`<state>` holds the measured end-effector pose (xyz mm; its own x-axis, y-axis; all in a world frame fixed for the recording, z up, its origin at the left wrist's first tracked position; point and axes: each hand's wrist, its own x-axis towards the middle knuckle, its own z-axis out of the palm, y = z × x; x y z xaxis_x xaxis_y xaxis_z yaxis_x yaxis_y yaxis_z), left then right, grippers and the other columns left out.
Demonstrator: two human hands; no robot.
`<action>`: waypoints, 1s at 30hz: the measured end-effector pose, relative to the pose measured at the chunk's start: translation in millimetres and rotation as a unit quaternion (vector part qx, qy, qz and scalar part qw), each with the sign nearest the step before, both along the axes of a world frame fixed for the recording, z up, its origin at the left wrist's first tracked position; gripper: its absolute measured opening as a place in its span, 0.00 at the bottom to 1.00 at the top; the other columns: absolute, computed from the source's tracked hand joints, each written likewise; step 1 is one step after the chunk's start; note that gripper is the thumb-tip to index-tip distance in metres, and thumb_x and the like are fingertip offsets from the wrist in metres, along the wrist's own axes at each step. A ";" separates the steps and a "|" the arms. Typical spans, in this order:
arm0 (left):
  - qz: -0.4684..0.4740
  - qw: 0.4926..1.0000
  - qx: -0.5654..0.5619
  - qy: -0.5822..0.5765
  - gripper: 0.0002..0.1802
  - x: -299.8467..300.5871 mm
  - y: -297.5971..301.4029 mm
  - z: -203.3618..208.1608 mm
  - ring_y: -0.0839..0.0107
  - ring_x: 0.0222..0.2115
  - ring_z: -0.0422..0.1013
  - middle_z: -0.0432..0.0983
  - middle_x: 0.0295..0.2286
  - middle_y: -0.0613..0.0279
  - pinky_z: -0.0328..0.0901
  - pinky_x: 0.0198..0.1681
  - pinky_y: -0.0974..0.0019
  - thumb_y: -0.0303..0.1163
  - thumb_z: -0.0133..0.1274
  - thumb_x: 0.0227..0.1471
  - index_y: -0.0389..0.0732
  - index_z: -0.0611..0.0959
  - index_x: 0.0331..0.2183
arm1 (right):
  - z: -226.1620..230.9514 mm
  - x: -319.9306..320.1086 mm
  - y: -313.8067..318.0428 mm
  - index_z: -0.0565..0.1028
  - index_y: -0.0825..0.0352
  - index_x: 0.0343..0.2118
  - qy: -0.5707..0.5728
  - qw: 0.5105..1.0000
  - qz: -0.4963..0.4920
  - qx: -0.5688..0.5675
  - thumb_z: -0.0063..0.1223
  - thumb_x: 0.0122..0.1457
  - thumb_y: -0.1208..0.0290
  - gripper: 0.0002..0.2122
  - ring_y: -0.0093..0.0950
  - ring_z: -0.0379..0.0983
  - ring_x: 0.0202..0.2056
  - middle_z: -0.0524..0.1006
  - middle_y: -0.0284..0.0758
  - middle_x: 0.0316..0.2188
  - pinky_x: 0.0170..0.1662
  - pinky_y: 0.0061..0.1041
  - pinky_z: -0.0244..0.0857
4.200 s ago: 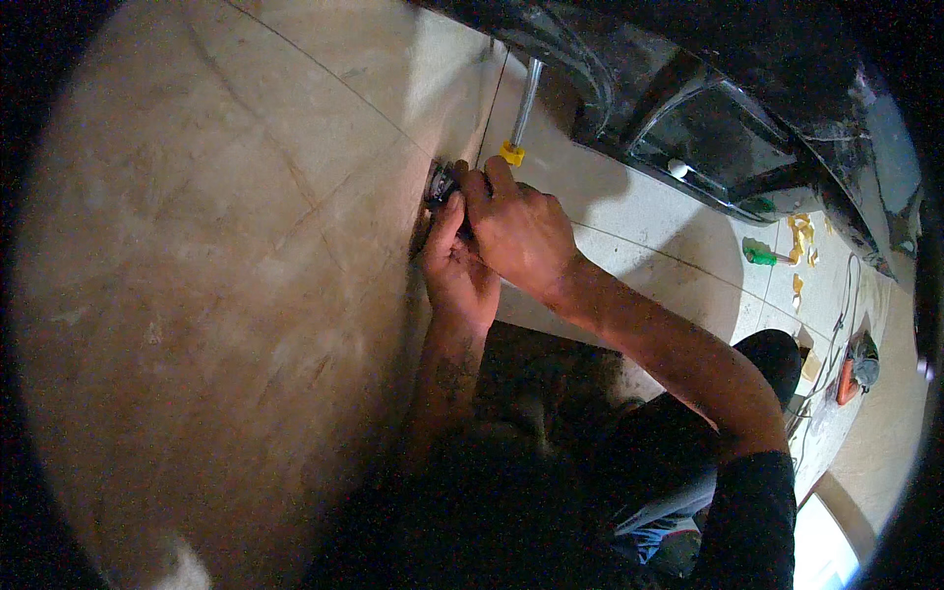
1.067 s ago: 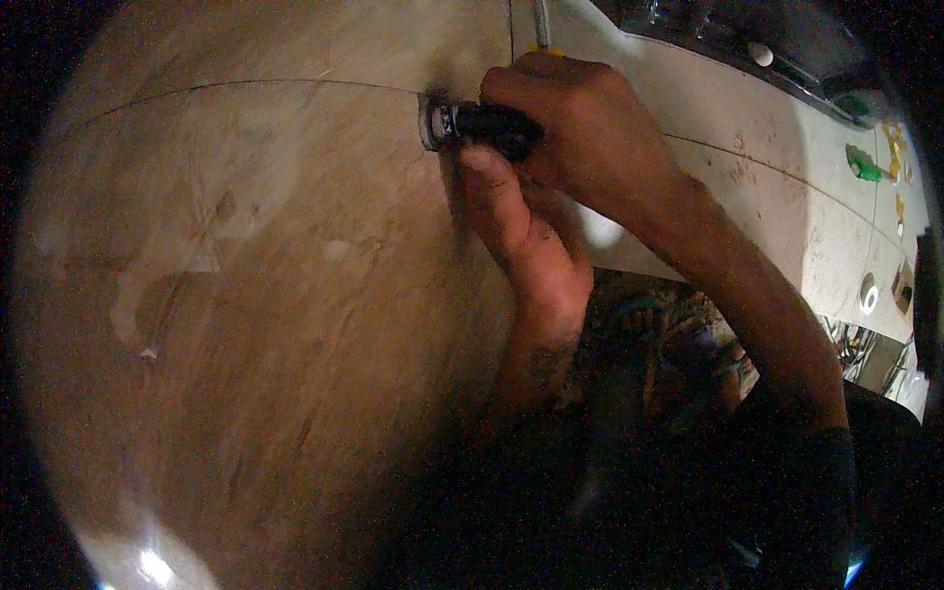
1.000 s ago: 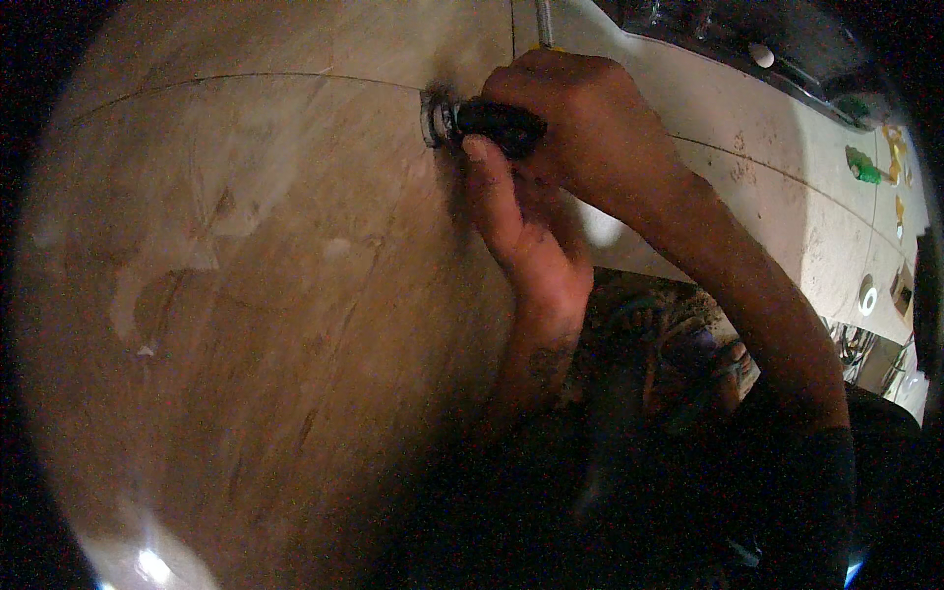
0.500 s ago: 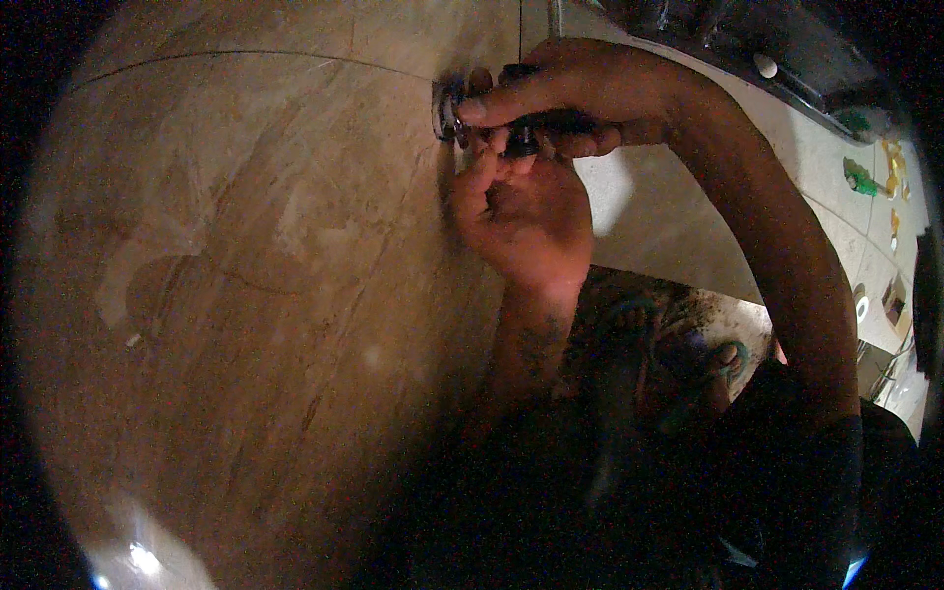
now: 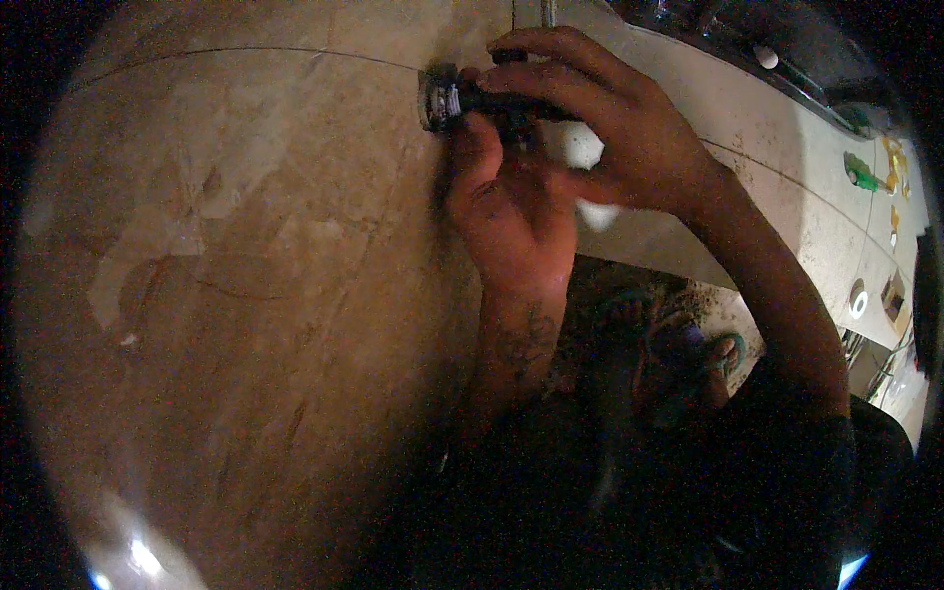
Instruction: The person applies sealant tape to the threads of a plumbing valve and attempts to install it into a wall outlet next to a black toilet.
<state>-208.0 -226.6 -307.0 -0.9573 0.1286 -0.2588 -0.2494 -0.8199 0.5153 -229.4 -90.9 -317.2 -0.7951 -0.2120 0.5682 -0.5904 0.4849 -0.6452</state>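
Gripping the black fitting [image 5: 513, 107] close to its silver collar [image 5: 449, 101], the left hand [image 5: 513, 211] is clamped on it from the near side, its thumb against the fitting and a fingertip just visible on the far side. The fitting juts rightward from a brown marbled tile surface [image 5: 295, 216], its collar just beside that surface. At the fitting's right end, the right hand [image 5: 629, 108] arches over it, fingers reaching across the far side and thumb lower on the near side, well apart from them; I cannot tell whether those fingers press on it, as the light is dim and the parts are dark. Beyond the fitting stands a metal pipe [image 5: 549, 12]. Well to the right of the fitting, on a pale tiled surface [image 5: 762, 177], lie a green object [image 5: 861, 174], yellow scraps [image 5: 896, 162], a white ring [image 5: 858, 301] and a small brown box [image 5: 893, 298]. Below and to the right of the fitting, a sandalled foot [image 5: 726, 352] shows near the person's dark clothing [image 5: 629, 472].
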 end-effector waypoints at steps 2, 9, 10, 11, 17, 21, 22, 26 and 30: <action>-0.016 1.000 0.021 -0.002 0.19 0.0 -3.3 -5.3 0.69 0.49 0.66 0.72 0.45 0.64 0.59 0.53 0.63 0.33 0.49 0.56 0.41 0.73 0.49 | -5.0 4.0 -2.4 0.73 0.61 0.50 0.042 0.998 -0.018 0.043 0.62 0.45 0.70 0.24 0.35 0.73 0.44 0.71 0.39 0.47 0.41 0.26 0.73; 0.001 0.996 0.071 -0.058 0.18 5.1 4.6 0.4 0.70 0.48 0.66 0.72 0.46 0.64 0.59 0.53 0.65 0.35 0.47 0.58 0.40 0.73 0.49 | -1.8 11.6 -3.5 0.75 0.56 0.49 0.033 0.997 -0.047 0.055 0.61 0.46 0.72 0.23 0.36 0.74 0.43 0.73 0.37 0.47 0.42 0.29 0.73; -0.013 0.995 0.079 -0.054 0.18 5.8 4.2 -0.2 0.70 0.48 0.66 0.72 0.46 0.64 0.59 0.52 0.65 0.36 0.47 0.58 0.41 0.73 0.49 | 0.4 11.2 -4.1 0.75 0.56 0.49 0.011 0.997 -0.042 0.060 0.60 0.45 0.73 0.23 0.36 0.75 0.43 0.73 0.36 0.47 0.43 0.29 0.72; -0.010 0.995 0.081 -0.052 0.18 6.4 5.1 -1.0 0.70 0.48 0.66 0.72 0.46 0.64 0.59 0.52 0.65 0.36 0.47 0.58 0.41 0.73 0.49 | 0.6 10.1 -5.6 0.75 0.56 0.49 0.013 0.997 -0.039 0.061 0.60 0.45 0.73 0.23 0.36 0.75 0.43 0.73 0.36 0.47 0.43 0.29 0.72; 0.009 0.999 0.045 0.021 0.19 9.0 -3.8 -27.1 0.72 0.45 0.66 0.73 0.42 0.66 0.59 0.51 0.64 0.37 0.48 0.57 0.41 0.72 0.49 | -1.3 -1.9 -12.4 0.75 0.61 0.47 -0.057 0.998 0.009 -0.027 0.61 0.39 0.81 0.26 0.34 0.76 0.40 0.76 0.37 0.41 0.42 0.26 0.72; 0.062 0.990 -0.130 0.013 0.16 24.5 6.7 -35.8 0.63 0.44 0.69 0.70 0.45 0.57 0.65 0.48 0.60 0.34 0.46 0.57 0.40 0.72 0.46 | -21.6 15.4 -5.3 0.75 0.64 0.45 -0.219 0.967 0.013 -0.133 0.61 0.44 0.79 0.21 0.28 0.77 0.37 0.79 0.35 0.37 0.41 0.24 0.71; 0.063 0.986 -0.151 0.025 0.17 20.0 -1.8 -31.6 0.64 0.43 0.69 0.70 0.45 0.57 0.65 0.48 0.60 0.34 0.47 0.56 0.39 0.72 0.47 | -15.0 18.7 -6.4 0.76 0.63 0.44 -0.302 0.929 0.013 -0.216 0.61 0.47 0.75 0.17 0.29 0.77 0.36 0.80 0.35 0.37 0.43 0.26 0.71; 0.093 0.908 -0.384 0.138 0.20 12.7 -20.8 -18.7 0.70 0.44 0.65 0.68 0.45 0.57 0.60 0.49 0.64 0.28 0.51 0.54 0.32 0.71 0.49 | 22.8 34.2 8.4 0.73 0.68 0.47 -0.437 0.835 0.016 -0.335 0.61 0.50 0.80 0.19 0.18 0.74 0.30 0.78 0.33 0.34 0.31 0.17 0.70; -0.046 0.895 -0.362 0.256 0.17 -4.2 -2.7 49.6 0.72 0.41 0.68 0.72 0.40 0.58 0.61 0.48 0.65 0.27 0.54 0.53 0.32 0.74 0.45 | 94.7 51.6 39.9 0.73 0.68 0.47 -0.403 0.874 -0.041 -0.269 0.60 0.49 0.84 0.19 0.17 0.73 0.29 0.78 0.32 0.34 0.28 0.17 0.68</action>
<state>-212.2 -229.3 -257.4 -0.9680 0.1897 0.1642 0.1229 -0.2120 0.9695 -177.8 -51.0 -222.4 -0.9832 -0.0107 -0.1824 0.1824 0.0025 -0.9832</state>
